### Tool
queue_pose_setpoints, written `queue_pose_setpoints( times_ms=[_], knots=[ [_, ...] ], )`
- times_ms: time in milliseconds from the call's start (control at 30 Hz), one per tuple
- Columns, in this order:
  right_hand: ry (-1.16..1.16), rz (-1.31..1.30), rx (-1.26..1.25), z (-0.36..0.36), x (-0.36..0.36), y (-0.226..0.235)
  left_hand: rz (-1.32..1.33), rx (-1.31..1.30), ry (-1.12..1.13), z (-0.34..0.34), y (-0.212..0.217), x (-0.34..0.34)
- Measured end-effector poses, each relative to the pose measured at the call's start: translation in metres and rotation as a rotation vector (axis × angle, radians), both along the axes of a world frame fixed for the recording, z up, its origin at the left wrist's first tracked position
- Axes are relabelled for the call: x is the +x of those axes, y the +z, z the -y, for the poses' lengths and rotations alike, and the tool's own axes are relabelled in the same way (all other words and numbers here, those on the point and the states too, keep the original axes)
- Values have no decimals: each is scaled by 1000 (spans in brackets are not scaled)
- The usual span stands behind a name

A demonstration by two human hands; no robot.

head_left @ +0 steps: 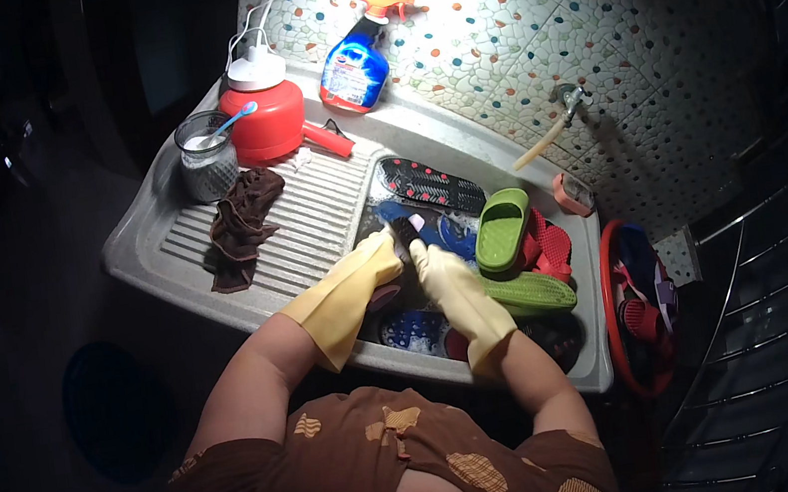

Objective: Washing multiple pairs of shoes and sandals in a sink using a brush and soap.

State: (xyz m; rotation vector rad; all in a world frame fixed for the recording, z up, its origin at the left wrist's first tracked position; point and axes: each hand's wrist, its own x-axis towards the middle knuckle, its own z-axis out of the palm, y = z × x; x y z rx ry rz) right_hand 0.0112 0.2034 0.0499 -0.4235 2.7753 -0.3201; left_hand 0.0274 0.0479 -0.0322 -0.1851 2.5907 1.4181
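Both hands wear long cream rubber gloves over the sink basin. My left hand (378, 255) is closed on a dark slipper (384, 296), whose purplish end shows below the glove; the rest is hidden. My right hand (435, 265) is closed around what looks like a small dark brush (404, 231), pressed near the left fingers. A small pale pink piece (417, 223) shows beside it. Just beyond lie a blue slipper (453, 238) and a black sole with red dots (431, 183). To the right are a green slipper (503, 231), another green one sole-up (532, 293) and red footwear (549, 242).
On the ribbed drainboard (318, 206) stand a red jug (264, 123), a glass jar of white powder (209, 166) and a crumpled brown cloth (244, 229). A blue spray bottle (355, 68) leans behind. A tap (575, 97) juts from the wall; a red basin (613, 316) sits right.
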Motion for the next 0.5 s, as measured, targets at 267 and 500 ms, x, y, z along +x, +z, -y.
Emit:
queue_pose_setpoints(
  times_ms=[267, 500],
  knots=[
    [36, 182, -19, 6, 5, 15, 44, -79, -74, 1, -4, -4],
    [-61, -45, -51, 5, 2, 4, -57, -68, -33, 0, -8, -1]
  ],
)
